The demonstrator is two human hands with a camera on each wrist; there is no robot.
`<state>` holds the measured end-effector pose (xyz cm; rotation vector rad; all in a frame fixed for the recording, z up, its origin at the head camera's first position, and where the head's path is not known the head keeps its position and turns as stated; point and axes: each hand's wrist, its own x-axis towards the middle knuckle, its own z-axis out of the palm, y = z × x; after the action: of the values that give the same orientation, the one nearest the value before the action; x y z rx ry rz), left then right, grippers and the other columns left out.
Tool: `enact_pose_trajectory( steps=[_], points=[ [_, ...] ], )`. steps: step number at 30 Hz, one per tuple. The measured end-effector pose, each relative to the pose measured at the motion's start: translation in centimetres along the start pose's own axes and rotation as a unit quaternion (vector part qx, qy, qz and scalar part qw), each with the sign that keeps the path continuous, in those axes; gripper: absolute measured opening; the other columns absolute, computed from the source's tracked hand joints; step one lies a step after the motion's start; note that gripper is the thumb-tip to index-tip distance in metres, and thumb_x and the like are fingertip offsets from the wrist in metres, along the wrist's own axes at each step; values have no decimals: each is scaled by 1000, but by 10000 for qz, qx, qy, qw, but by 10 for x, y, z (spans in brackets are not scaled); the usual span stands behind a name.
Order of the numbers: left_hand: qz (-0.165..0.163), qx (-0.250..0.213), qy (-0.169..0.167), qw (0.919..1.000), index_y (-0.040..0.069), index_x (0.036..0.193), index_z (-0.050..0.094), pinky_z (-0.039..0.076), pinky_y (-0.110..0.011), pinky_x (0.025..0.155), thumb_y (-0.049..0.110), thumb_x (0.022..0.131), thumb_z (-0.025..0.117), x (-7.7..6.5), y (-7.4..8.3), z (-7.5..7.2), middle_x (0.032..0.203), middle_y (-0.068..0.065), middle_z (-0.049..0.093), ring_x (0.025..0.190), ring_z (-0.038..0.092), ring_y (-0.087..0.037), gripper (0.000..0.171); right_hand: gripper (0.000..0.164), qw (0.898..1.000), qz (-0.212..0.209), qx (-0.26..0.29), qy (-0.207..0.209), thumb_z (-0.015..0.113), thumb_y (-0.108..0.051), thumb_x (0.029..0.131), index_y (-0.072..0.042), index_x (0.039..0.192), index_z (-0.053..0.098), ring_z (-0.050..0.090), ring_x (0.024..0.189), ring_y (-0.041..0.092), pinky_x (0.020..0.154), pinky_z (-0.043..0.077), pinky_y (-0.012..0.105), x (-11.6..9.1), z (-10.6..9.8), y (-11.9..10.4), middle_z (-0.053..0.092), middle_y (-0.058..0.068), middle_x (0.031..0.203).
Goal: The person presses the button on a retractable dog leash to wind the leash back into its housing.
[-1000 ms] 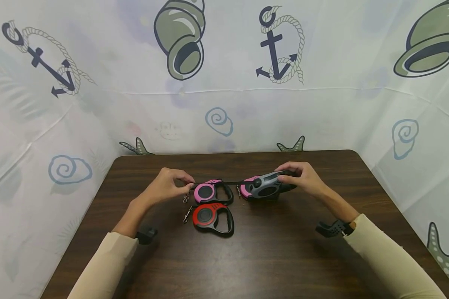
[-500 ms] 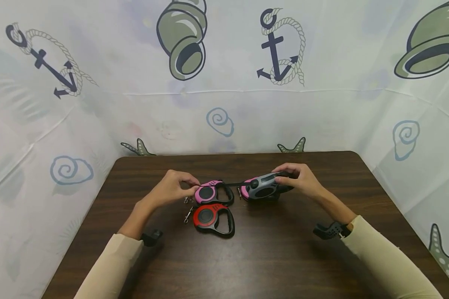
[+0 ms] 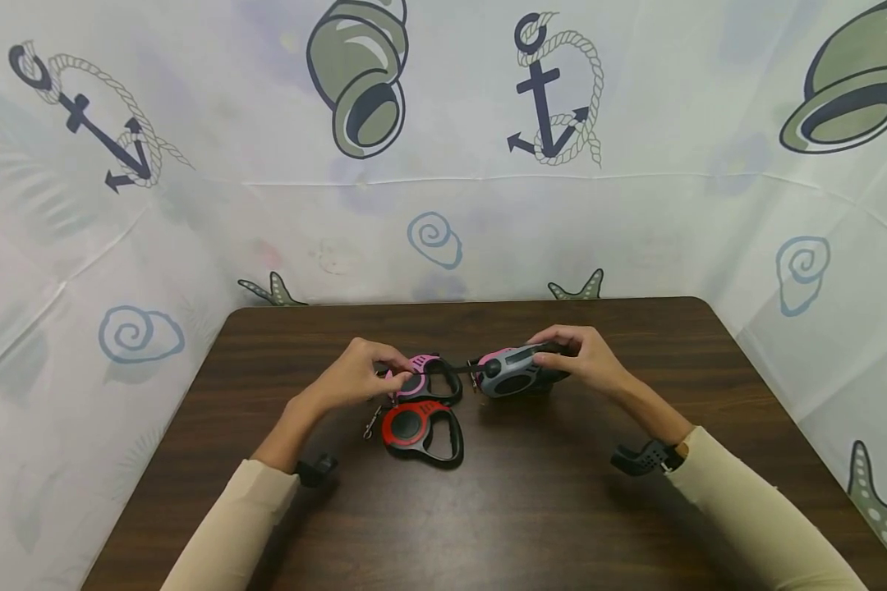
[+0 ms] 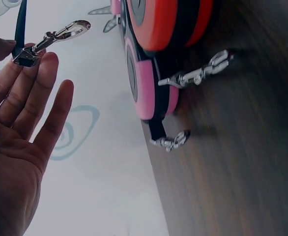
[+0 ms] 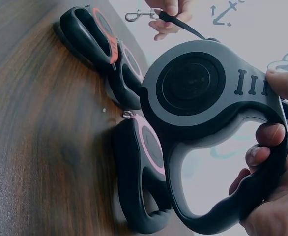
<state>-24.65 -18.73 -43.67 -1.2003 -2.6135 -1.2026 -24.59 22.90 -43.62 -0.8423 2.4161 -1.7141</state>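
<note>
My right hand (image 3: 587, 359) grips the handle of a grey and black retractable dog leash (image 5: 190, 110), fingers curled through its loop. A short black strap (image 4: 20, 23) runs out of the leash to my left hand (image 3: 356, 376). Thumb and fingertips of that hand pinch the strap's end, just behind a silver snap hook (image 4: 63, 35). Beneath the left hand lies a pink retractable leash (image 3: 425, 362), partly covered by the fingers. A red retractable leash (image 3: 406, 425) sits in front of it. Another pink leash (image 5: 143, 142) is behind and below the grey one, mostly hidden in the head view.
All this is on a dark wood table (image 3: 488, 509). Snap hooks (image 4: 198, 73) of the resting leashes stick out to the left. Behind the table hangs a white cloth (image 3: 488, 238) printed with anchors and shells.
My left hand has moved right, toward the grey leash, and the strap between the hands is shorter. The right hand with the grey leash has shifted slightly left. The resting leashes stay put.
</note>
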Motion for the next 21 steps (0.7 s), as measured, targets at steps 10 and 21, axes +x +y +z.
enact_pose_trajectory(
  steps=[10, 21],
  points=[
    [18, -79, -129, 9999, 3, 102, 82, 55, -34, 62, 6, 93, 78, 5, 4, 12, 88, 0, 79, 68, 63, -7, 11, 28, 10000, 20, -50, -44, 74, -11, 97, -4, 124, 75, 60, 89, 23, 75, 53, 28, 2, 8, 0, 73, 14, 112],
    [160, -244, -168, 9994, 11, 101, 83, 58, -46, 71, 7, 94, 76, 15, 9, 26, 94, 1, 79, 81, 67, -8, 10, 28, 9999, -1, 15, -104, 76, -15, 97, -6, 123, 76, 61, 92, 25, 78, 53, 29, 5, 17, -2, 73, 14, 113]
  ],
)
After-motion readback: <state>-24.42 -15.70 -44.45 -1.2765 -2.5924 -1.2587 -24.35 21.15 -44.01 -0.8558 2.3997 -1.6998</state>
